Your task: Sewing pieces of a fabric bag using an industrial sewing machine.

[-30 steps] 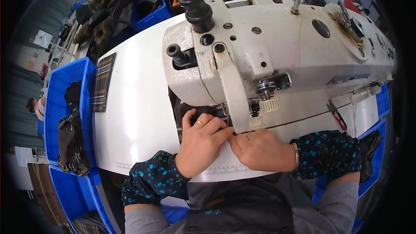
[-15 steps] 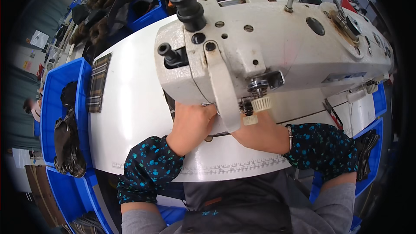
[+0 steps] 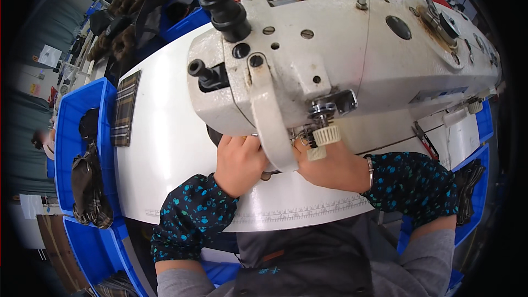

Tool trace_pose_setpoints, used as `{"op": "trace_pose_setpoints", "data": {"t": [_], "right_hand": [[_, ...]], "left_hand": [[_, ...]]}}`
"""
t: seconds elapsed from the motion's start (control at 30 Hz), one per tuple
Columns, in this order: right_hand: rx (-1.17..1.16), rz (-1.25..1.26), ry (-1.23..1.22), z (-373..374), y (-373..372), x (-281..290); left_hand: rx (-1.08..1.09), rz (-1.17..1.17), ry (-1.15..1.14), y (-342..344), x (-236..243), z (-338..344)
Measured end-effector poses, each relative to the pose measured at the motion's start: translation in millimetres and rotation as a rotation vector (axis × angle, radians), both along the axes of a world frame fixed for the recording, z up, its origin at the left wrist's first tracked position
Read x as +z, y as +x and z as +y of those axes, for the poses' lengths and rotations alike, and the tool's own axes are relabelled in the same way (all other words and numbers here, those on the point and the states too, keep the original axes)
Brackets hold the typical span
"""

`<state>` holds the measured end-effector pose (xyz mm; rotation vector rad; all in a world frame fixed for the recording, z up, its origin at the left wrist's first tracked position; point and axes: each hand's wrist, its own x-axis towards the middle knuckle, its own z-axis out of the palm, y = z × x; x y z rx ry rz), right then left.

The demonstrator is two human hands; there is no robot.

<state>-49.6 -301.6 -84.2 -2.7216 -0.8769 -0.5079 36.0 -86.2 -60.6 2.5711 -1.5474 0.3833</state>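
Observation:
A white sewing machine [image 3: 275, 27] stands over the white table [image 3: 157, 143]. My left hand [image 3: 240, 164] is tucked under the machine's head, fingers curled at a dark piece of fabric [image 3: 213, 133]; what exactly they grip is hidden. My right hand [image 3: 333, 168] is to the right, its fingertips hidden behind the white adjusting knobs [image 3: 328, 134] and the curved lever [image 3: 267, 113]. Most of the fabric under the head is out of sight.
A folded plaid piece [image 3: 125, 109] lies at the table's left. Blue bins [image 3: 69, 107] holding dark garments flank both sides. A red-handled cutter [image 3: 426, 142] lies right of the needle. Dark fur pieces [image 3: 118, 8] are piled behind. Another person [image 3: 47, 143] sits far left.
Both hands have slid forward and up, further under the machine head, covering much of the dark fabric seen earlier. My left fingers are more curled. The view has shifted slightly.

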Motion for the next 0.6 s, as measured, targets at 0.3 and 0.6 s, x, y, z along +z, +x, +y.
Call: {"op": "trace_pose_setpoints", "data": {"t": [0.3, 0.6], "right_hand": [[0.000, 0.002, 0.073, -1.3, 1.6, -1.8], [-0.019, -0.053, 0.071, 0.3, 2.0, 1.3]], "left_hand": [[-0.058, 0.100, -0.137, 4.4, 5.9, -1.3], [-0.041, 0.097, -0.088, -2.9, 15.4, -7.0]]}}
